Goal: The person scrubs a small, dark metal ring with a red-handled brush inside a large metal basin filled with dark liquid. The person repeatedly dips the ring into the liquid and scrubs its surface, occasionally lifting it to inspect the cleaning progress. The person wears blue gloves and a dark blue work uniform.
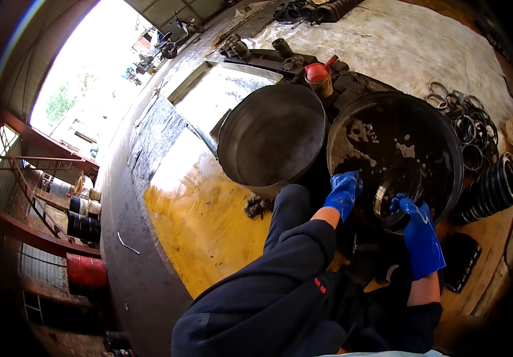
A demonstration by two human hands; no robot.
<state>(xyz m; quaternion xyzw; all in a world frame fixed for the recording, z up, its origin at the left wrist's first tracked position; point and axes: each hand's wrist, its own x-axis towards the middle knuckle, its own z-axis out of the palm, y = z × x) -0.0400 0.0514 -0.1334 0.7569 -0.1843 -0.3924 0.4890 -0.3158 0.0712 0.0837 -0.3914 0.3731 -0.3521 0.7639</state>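
A round dark tub (454,140) of murky liquid with pale foam patches stands before me on the right. My right hand (420,229), in a long blue rubber glove, is closed on the near edge of a metal ring (379,200) just inside the tub's near side. The ring has a shiny inner face; part of it is lost in the dark liquid. My left hand (344,193), gloved in blue too, is at the tub's near left rim with its fingers curled. What they grip, if anything, is hidden.
Left of the tub stands a second round metal tub (271,134). A red dipper (317,72) rests on a small container behind them. Loose metal rings (470,128) and a stack of black rings (491,187) lie to the right. A shallow metal tray (220,83) is beyond.
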